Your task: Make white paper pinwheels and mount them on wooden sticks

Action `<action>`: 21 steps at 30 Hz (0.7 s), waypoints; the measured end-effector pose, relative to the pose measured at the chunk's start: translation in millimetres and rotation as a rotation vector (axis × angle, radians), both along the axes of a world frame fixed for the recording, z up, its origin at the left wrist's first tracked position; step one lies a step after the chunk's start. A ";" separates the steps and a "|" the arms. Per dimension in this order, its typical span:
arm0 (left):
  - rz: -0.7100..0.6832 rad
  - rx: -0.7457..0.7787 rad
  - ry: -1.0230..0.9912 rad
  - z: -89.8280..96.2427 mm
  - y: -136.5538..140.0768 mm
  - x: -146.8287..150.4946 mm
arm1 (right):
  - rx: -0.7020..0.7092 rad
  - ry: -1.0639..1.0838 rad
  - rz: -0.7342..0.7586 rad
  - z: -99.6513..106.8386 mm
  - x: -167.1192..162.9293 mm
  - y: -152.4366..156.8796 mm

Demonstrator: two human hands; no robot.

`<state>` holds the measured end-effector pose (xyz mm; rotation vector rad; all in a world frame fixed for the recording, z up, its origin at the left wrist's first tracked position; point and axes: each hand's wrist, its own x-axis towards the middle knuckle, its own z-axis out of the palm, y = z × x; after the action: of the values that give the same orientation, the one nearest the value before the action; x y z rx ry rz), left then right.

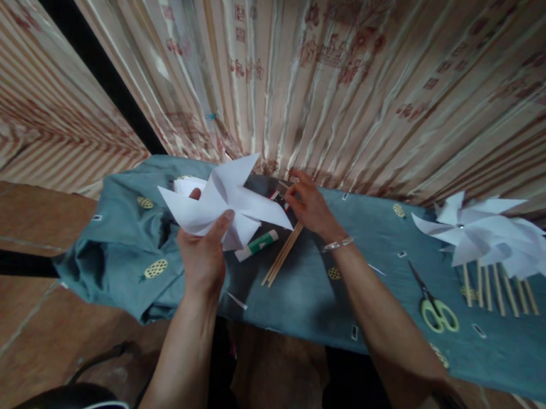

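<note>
The left hand (201,259) is clamped on the white paper pinwheel (224,197), thumb near its centre, beyond and left of the glue stick (256,245). The right hand (311,206) is beyond and right of the glue stick, fingers curled; I cannot tell whether it grips anything. The pinwheel seems light and easily creased, best held by its folded centre.
</note>
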<state>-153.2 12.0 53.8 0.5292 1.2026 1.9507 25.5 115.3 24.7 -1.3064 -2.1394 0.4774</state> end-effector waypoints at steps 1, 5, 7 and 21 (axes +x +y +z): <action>-0.004 0.007 -0.005 0.1 0.0 1.0 | -0.009 0.039 -0.024 0.7 7.5 -9.6; -0.029 0.018 -0.006 -1.6 -0.1 8.3 | -0.230 0.592 -0.124 -8.4 41.7 -61.7; -0.053 0.016 0.007 -3.8 -0.1 14.7 | -0.450 0.971 -0.191 -18.6 57.1 -86.1; -0.022 0.036 0.080 -8.7 11.1 29.0 | -0.158 0.379 -0.341 -54.6 100.4 -141.2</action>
<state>-124.2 23.1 45.1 0.6413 1.2079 1.9520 125.8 -25.9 -29.9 -1.4939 -1.5597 0.6963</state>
